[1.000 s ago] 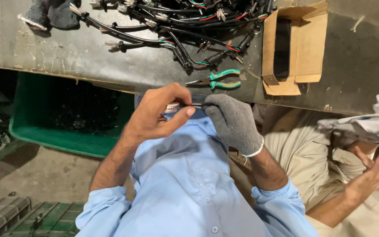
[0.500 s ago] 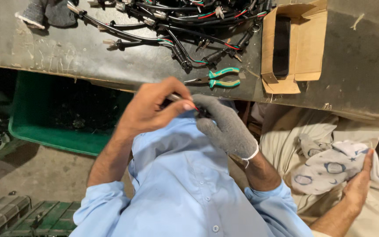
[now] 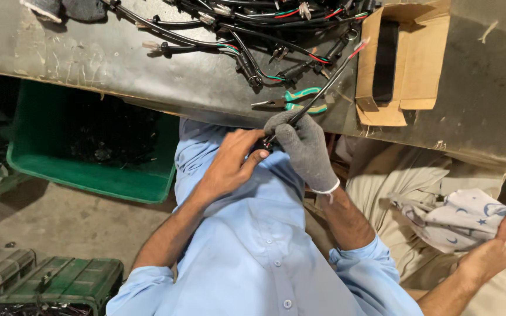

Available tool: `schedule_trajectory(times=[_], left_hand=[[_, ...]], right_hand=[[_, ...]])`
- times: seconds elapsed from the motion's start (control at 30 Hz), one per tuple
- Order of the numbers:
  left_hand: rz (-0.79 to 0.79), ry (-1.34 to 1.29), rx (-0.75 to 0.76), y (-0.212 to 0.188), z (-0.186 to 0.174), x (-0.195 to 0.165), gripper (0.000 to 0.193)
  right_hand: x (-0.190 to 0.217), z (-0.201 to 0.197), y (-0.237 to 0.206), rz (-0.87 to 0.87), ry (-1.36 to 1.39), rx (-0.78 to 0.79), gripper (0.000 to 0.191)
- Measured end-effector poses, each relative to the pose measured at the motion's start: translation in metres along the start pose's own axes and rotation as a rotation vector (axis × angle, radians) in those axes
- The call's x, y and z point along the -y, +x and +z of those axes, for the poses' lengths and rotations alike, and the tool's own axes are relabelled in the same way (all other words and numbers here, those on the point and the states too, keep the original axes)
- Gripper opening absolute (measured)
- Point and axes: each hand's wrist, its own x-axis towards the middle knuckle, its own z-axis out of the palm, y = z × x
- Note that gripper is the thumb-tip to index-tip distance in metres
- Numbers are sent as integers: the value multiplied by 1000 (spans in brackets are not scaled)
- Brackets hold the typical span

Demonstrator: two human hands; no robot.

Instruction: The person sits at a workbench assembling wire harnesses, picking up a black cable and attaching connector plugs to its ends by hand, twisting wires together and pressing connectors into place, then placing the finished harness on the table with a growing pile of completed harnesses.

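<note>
Desk (image 3: 118,64): grey metal top, scratched and scuffed, its edge running slantwise across the upper view. Open cardboard box (image 3: 408,64) on the desk, a dark item inside. Dark cloth (image 3: 65,9) at the desk's top left corner. Green plastic crate (image 3: 89,169) below the desk edge, standing on the floor, dark contents within. Floor (image 3: 60,222): bare grey concrete, dusty. Two green ribbed cases (image 3: 48,284) at lower left, side by side, latches on their lids. Light: even, dim under the desk, brighter on the desk top.
</note>
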Motion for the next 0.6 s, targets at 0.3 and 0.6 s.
schedule_trajectory(times=[0.3, 0.6], left_hand=[[-116, -808, -109, -2, 31, 24, 31], [-5, -699, 11, -4, 30, 26, 35]], right_hand=[[2, -4, -16, -134, -276, -11, 22], [5, 2, -16, -339, -416, -114, 28]])
